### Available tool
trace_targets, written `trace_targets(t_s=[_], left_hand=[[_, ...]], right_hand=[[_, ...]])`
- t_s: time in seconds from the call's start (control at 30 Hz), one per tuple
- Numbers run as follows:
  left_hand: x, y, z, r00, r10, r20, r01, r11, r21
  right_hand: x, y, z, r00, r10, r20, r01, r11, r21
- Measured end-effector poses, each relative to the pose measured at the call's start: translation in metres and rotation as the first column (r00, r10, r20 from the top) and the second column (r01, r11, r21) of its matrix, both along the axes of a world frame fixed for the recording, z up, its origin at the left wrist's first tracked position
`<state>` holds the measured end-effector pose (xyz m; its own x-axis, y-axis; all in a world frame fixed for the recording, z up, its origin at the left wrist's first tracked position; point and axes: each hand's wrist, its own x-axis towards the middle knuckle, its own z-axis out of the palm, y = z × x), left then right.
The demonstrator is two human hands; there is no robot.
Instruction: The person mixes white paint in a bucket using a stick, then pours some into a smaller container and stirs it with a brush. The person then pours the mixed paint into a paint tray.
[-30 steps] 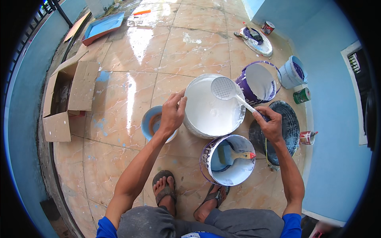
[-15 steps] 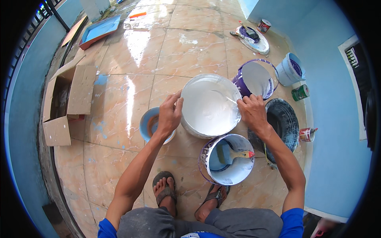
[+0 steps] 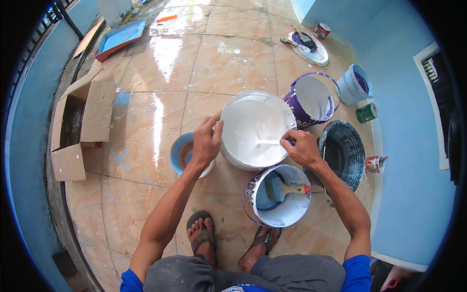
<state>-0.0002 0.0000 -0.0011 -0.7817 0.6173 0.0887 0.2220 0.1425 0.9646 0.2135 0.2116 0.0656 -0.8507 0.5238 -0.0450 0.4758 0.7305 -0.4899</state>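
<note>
A round bucket of white paint (image 3: 250, 117) stands before me, its left rim held by my left hand (image 3: 210, 138). My right hand (image 3: 299, 146) is closed on the handle of a white scoop (image 3: 267, 141), whose head is hidden under the paint. Just below this bucket, a pail with light blue paint (image 3: 265, 211) holds a brush (image 3: 294, 190). A small blue bowl (image 3: 176, 160) sits beside it, under my left hand. A purple pail of white paint (image 3: 297, 111) is behind the right of the big bucket.
A cardboard box (image 3: 97, 114) lies at the left, a roller tray (image 3: 121, 39) farther back. A dark basin (image 3: 350, 141), light blue bucket (image 3: 350, 85), green can (image 3: 366, 113) and small can (image 3: 373, 164) line the right wall (image 3: 408, 204). A lid with brushes (image 3: 316, 56) lies behind.
The scoop's perforated head, raised over the bucket a second ago, has gone down into the paint. My right hand has moved left and is lower over the bucket's right side.
</note>
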Motion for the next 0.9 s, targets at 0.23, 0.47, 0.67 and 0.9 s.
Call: trace_targets(t_s=[0.23, 0.47, 0.67, 0.9], left_hand=[[0.001, 0.001, 0.003, 1.0, 0.003, -0.019, -0.003, 1.0, 0.005], [0.0, 0.0, -0.001, 1.0, 0.005, -0.019, -0.005, 1.0, 0.01], [0.0, 0.001, -0.001, 1.0, -0.003, -0.019, 0.003, 1.0, 0.01], [0.0, 0.001, 0.001, 1.0, 0.0, -0.019, 0.0, 1.0, 0.015]], right_hand=[[0.002, 0.009, 0.01, 0.978, 0.038, -0.203, -0.003, 0.985, 0.17], [-0.003, 0.027, 0.02, 0.952, 0.28, -0.121, -0.166, 0.809, 0.564], [-0.002, 0.025, 0.002, 0.938, 0.335, 0.093, -0.328, 0.767, 0.551], [0.003, 0.012, 0.012, 0.968, 0.223, 0.119, -0.246, 0.938, 0.243]])
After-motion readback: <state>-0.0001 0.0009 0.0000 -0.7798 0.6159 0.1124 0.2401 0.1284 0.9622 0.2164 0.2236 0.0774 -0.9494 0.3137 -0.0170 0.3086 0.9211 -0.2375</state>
